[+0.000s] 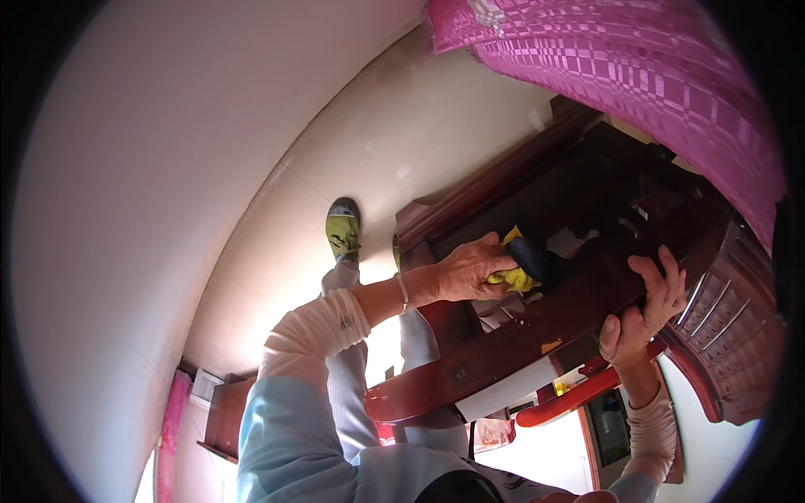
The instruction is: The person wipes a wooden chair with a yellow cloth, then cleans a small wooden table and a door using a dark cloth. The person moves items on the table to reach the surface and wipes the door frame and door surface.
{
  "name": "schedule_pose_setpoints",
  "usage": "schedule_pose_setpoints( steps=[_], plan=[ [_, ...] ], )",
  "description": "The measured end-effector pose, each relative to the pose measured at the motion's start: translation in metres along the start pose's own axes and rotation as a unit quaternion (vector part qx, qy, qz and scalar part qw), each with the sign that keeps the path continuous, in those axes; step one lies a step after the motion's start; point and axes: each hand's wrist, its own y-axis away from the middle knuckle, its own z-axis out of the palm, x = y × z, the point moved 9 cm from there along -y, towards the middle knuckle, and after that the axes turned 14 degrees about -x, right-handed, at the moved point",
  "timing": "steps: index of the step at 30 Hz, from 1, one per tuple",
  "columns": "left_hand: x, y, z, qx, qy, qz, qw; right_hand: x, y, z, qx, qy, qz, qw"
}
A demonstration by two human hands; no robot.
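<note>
My left hand (475, 269) reaches into a dark red wooden furniture frame (456, 374), its fingers closed on a yellow cloth (519, 278). A dark, rounded item (529, 256) lies against the cloth; whether my hand holds it too, I cannot tell. My right hand (648, 305) is at the far side of the frame's curved edge, with thumb and fingers spread. It seems to rest on or beside the wood, though the contact is unclear. Chipped paint shows along the edge, and pale and shiny pieces lie in the shadowed inside.
Pink checked fabric (629, 75) hangs at the upper right. A carved wooden panel (723, 320) stands beyond my right hand. A pale wall (144, 157) rises on the left, and my green shoe (343, 229) is on the light floor (390, 126). Brown furniture (226, 409) stands at the lower left.
</note>
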Motion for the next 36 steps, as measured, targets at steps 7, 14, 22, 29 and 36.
schedule_pose_setpoints(
  steps=[7, 14, 22, 29, 36],
  plan=[
    [-0.005, -0.018, -0.012, -0.029, 0.069, -0.003, 0.997, 0.000, 0.000, 0.000, 0.004, 0.014, 0.014, 1.000],
    [0.010, -0.080, -0.025, 0.053, -0.033, 0.042, 0.997, -0.004, -0.003, -0.001, -0.002, 0.015, 0.002, 1.000],
    [-0.002, 0.025, 0.006, 0.055, 0.088, -0.010, 0.995, -0.004, -0.002, -0.001, 0.011, 0.001, -0.009, 1.000],
    [0.016, 0.007, 0.046, -0.289, -0.150, -0.085, 0.942, -0.007, 0.000, -0.014, 0.040, -0.003, -0.003, 0.999],
    [0.005, 0.014, 0.044, -0.052, -0.037, 0.055, 0.996, -0.002, 0.002, -0.021, 0.051, -0.058, 0.023, 0.997]
  ],
)
